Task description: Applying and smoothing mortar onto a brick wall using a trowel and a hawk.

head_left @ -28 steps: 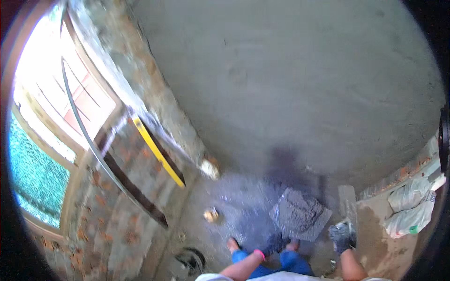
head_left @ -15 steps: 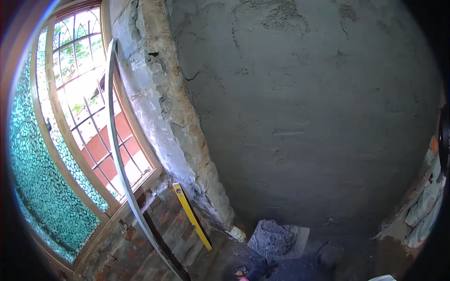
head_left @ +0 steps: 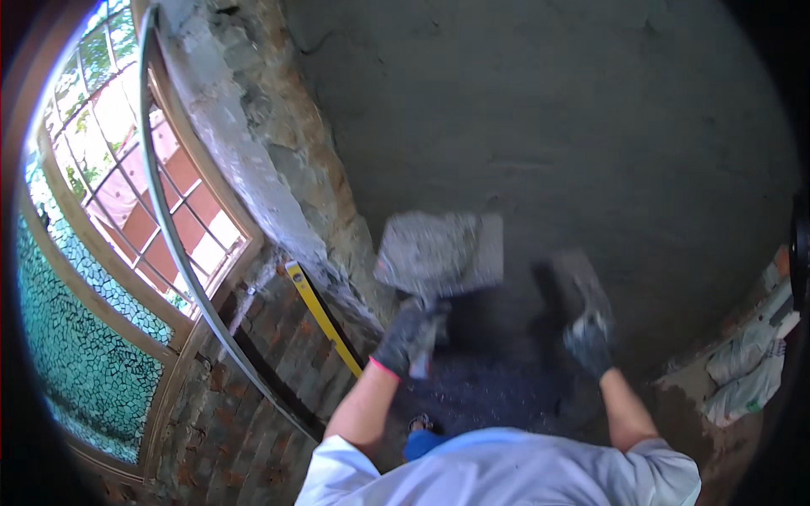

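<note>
Grey mortar [head_left: 429, 249] now sits up in front of the person, heaped on the flat board [head_left: 491, 253]; just under a second ago that loaded board was down low by the feet, with the gloved hands low as well. Both arms have since come up, and the head's view has swung, so the window [head_left: 160, 194] shows more fully. The yellow level [head_left: 322, 317] leans against the low brickwork [head_left: 228, 413] as before.

The left hand [head_left: 411, 336], in a dark glove, is closed around the board's handle, whose end pokes out below the fist. The right hand [head_left: 591, 341], gloved too, is wrapped around a trowel [head_left: 582, 278], its blade pointing upward and blurred. I can't tell whether the blade touches the plastered wall [head_left: 607, 152].

Lumpy and damp-looking, the mortar spreads over most of the board, leaving a smooth bare strip along the right side.

From where I stand, the board's left edge appears close to the ragged edge of the rough pier [head_left: 308, 169], though I can't judge the depth. Open space lies between board and trowel, and more to the trowel's right before the pale bags [head_left: 747, 384] near the far side. A long curved-looking strip [head_left: 160, 194] slants past the window, well left of the hands.
</note>
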Demonstrator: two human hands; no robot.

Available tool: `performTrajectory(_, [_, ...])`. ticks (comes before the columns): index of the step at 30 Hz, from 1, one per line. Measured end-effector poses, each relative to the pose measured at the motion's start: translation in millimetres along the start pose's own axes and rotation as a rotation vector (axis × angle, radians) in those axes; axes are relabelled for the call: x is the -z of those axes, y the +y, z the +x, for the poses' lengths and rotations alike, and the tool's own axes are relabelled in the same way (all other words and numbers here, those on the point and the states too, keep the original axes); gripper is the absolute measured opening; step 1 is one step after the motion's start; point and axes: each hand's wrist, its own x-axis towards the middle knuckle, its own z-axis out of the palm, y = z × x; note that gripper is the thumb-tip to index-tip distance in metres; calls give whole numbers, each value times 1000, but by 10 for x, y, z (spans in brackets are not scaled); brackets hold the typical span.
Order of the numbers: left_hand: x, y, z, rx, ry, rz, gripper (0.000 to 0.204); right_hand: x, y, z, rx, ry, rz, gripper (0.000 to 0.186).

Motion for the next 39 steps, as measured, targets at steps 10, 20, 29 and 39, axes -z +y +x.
performTrajectory(10, [1397,419,748,-191,-202,-506,22,259,-564,1863,97,137,234,36])
performTrajectory(20, [2619,689,1018,-102,-558,-772,29,32,-1006,3368,-146,300,88,32])
performTrajectory(29, [2830,760,1367,-7,-493,-928,28,1053,-1200,5201,-107,223,-2,21])
performTrajectory(39, [2717,652,1532,3,-477,-1026,22,2136,-966,7027,126,-177,-119,14])
